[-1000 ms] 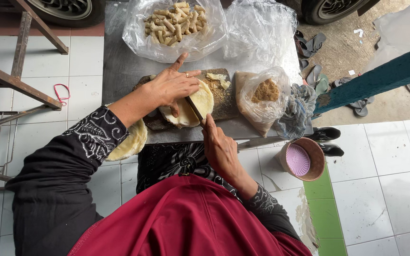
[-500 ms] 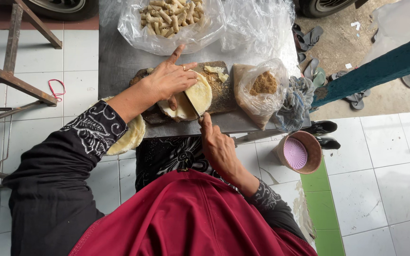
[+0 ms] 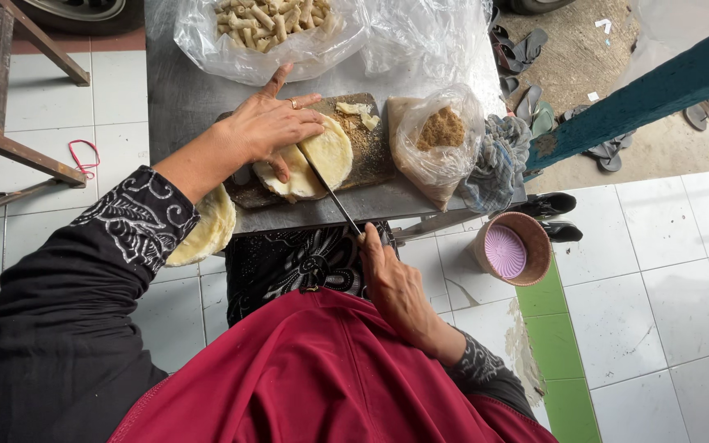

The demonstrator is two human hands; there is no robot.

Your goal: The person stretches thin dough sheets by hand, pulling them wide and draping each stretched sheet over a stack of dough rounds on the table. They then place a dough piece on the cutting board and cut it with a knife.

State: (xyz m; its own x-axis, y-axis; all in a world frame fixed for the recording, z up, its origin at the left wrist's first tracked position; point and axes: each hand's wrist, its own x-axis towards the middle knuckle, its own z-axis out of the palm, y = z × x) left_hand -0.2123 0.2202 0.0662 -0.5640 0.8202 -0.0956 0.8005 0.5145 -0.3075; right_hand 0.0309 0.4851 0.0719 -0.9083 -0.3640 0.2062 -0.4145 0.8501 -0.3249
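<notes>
A round pale flat cake (image 3: 322,156) lies on a dark wooden cutting board (image 3: 375,160) on a grey metal table (image 3: 182,90). My left hand (image 3: 268,127), with a ring on one finger, presses down on the cake's left half. My right hand (image 3: 387,275) grips the handle of a knife (image 3: 330,193) whose blade runs across the middle of the cake. Brown crumbs and pale offcuts (image 3: 359,111) lie on the board's far right part.
A clear bag of cut pale sticks (image 3: 268,20) sits at the table's far side, a bag of brown crumbs (image 3: 436,139) and a crumpled cloth (image 3: 494,160) to the right. More flat cakes (image 3: 207,226) lie left, below the table. A brown basket (image 3: 510,246) stands on the tiled floor.
The view has shifted slightly. My right hand has drawn the knife back toward me through the cake, while my left hand stays pressed on it.
</notes>
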